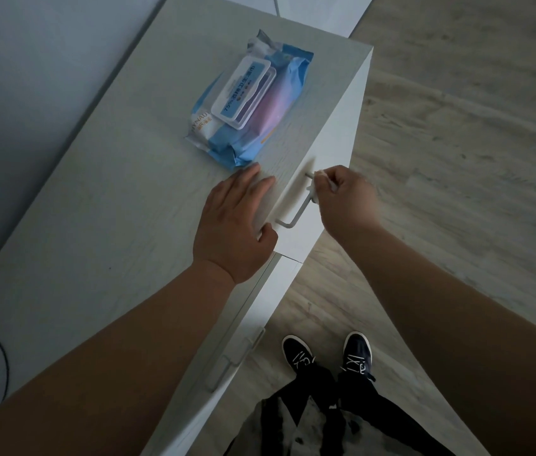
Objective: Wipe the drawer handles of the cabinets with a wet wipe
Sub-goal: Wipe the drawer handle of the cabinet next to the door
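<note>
In the head view, the left hand (pixel 237 222) lay flat on the cabinet top (pixel 112 225) near its front edge, fingers straight and close together, holding nothing. At three o'clock from it, the right hand (pixel 345 199) had its fingers curled tight round a white wet wipe (pixel 313 194), pressed against the far end of the upper drawer handle (pixel 293 218). A blue pack of wipes (pixel 250 103) lay on the top at twelve o'clock from the left hand, its flap closed. A second handle (pixel 237 360) showed at six o'clock, and dark shoes (pixel 298 355) stood on the wooden floor (pixel 457 126).
</note>
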Tool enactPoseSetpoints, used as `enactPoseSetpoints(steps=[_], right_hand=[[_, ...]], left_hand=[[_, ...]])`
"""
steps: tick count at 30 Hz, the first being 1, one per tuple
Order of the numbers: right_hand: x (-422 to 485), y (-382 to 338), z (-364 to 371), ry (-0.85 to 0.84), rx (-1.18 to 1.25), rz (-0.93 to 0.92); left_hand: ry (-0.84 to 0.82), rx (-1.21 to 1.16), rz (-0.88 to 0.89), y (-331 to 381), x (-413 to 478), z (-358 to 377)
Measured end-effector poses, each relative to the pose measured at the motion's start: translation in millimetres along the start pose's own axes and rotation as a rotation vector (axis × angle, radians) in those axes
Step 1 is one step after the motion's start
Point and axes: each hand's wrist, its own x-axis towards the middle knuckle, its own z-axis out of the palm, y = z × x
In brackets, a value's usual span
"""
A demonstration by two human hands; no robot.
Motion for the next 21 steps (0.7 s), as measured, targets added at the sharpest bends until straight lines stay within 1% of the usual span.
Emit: enactPoseSetpoints(steps=[3, 7, 13, 15, 18, 21], right_hand=[[-8.7, 1.6, 10.3, -0.001, 0.054, 0.042], [-32.0, 5.1, 15.6, -0.055, 0.024, 0.069], [-21.0, -6.2, 11.3, 0.006, 0.124, 0.159], [-29.2, -8.3, 14.3, -0.017, 0.135, 0.193], [-50.2, -4.6, 23.0, -0.114, 0.172, 0.233], [-46.9, -1.8, 21.0, -0.111, 0.22, 0.263]], left_hand=[[0.0, -0.013, -0.001, -0.7, 0.6, -0.1], [0.003, -0.019, -0.001, -0.1, 0.6, -0.9], [0.009, -0.025, 0.004, 0.6, 0.9, -1.5], [0.002, -0.025, 0.001, 0.2, 0.9, -1.2], [0.004, -0.026, -0.003, -0.3, 0.9, -1.0], [0.021, -0.039, 0.003, -0.7, 0.8, -0.5]])
